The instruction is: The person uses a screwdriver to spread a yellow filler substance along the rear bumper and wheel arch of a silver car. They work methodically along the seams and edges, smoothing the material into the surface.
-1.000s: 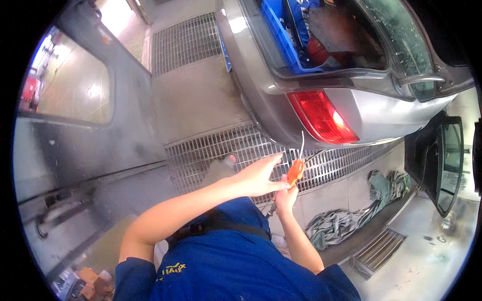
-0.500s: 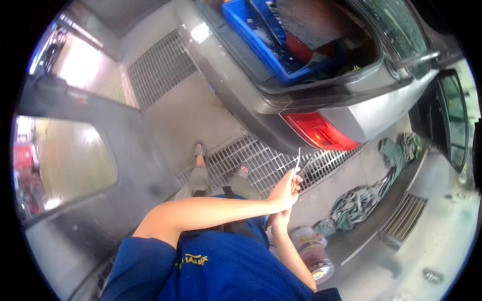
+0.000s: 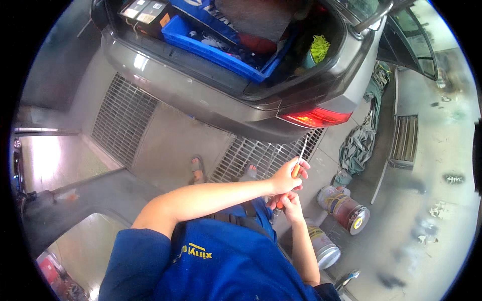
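My left hand [image 3: 290,176] is closed around an orange-handled tool [image 3: 296,171] with a long, thin metal shaft. The shaft points up and away, its slightly bent tip near the lower rear bumper [image 3: 201,108] of a grey car, below the lit red tail light [image 3: 319,118]. Just below, my right hand [image 3: 289,206] is closed on a small tool with a red-orange grip [image 3: 279,204]. A metal part shows at its lower end; the rest is hidden by my fingers. Both hands are close together in front of my waist.
The car's boot is open, holding a blue crate [image 3: 216,50] and a yellow-green fluffy duster [image 3: 320,48]. Floor grates [image 3: 123,118] run beneath the bumper. Crumpled green-grey sheeting [image 3: 359,145] and paint-stained buckets [image 3: 351,213] lie right. A grey panel [image 3: 100,188] stands left.
My view has turned, bringing more of the boot into sight and shifting the car left. My right hand's red-orange grip now shows. The left hand keeps hold of the orange-handled tool.
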Demonstrator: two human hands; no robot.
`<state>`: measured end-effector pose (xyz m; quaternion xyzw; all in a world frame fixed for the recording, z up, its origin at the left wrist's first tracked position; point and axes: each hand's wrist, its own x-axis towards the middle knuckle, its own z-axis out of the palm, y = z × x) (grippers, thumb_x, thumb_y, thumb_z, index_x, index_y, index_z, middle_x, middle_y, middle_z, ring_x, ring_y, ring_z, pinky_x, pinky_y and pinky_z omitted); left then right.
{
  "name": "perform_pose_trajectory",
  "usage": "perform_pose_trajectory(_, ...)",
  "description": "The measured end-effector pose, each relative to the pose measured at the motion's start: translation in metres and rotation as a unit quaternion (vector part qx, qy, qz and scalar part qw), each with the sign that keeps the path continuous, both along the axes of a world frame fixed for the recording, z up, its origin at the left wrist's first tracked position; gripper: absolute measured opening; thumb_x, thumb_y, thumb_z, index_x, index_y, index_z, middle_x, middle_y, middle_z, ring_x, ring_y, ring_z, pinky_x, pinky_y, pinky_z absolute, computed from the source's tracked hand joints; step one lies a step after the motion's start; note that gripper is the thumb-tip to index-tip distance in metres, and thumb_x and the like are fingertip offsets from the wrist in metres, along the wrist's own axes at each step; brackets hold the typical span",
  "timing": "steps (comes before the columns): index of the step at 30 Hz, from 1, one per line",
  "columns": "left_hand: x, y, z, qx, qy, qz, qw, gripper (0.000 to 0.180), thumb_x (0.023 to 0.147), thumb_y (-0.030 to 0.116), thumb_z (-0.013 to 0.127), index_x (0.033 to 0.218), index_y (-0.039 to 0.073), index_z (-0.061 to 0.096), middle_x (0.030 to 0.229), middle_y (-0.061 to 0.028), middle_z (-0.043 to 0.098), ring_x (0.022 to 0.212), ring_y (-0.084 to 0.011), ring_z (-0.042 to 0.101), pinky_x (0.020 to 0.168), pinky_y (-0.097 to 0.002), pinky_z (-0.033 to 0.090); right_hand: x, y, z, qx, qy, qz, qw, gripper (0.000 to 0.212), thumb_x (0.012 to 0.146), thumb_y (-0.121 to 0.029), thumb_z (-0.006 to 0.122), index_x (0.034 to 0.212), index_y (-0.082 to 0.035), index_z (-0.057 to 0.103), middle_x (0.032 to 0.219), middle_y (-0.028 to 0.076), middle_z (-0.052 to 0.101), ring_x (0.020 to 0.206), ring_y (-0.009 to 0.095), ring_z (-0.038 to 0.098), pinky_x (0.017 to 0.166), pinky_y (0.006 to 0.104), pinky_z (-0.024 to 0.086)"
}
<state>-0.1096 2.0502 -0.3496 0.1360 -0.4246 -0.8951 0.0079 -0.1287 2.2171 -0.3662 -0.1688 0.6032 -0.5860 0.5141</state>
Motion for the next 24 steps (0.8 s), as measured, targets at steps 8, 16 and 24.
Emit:
perform_pose_trajectory(8,0.000,-0.068,-0.028,0.058,-0.120,-0.086,0.987,0.046,0.101,0.044,0.048,0.124,0.007,0.060,0.110,-0.0105,0.064,0.091,-0.0208,0.067,0.077,-0.0361,0.056,0.028,-0.060,0.037,0.160,0.042,-0.070,0.984,0.047,0.108,-0.043,0.044,0.082,-0.005,0.052,0.057,0.005,0.051,0.044,0.015,0.050,0.041,0.0288,0.042)
perform_pose_trajectory(16,-0.036,-0.116,-0.100,-0.151,-0.074,0.205,0.964,0.061,0.088,0.019,0.050,0.147,0.003,0.045,0.153,-0.0143,0.043,0.125,-0.0228,0.050,0.102,-0.0333,0.042,0.026,-0.081,0.059,0.226,0.100,-0.038,0.968,0.049,0.107,-0.045,0.046,0.078,-0.006,0.053,0.054,0.002,0.050,0.041,0.012,0.048,0.039,0.0275,0.040)
perform_pose_trajectory(24,-0.054,-0.114,-0.107,-0.272,-0.051,0.179,0.944,0.063,0.093,0.022,0.050,0.152,0.005,0.041,0.161,-0.0158,0.033,0.144,-0.0354,0.030,0.121,-0.0413,0.020,0.002,-0.066,0.095,0.204,0.155,-0.068,0.964,0.048,0.109,-0.041,0.040,0.079,-0.005,0.052,0.053,0.003,0.049,0.039,0.012,0.046,0.038,0.0273,0.039)
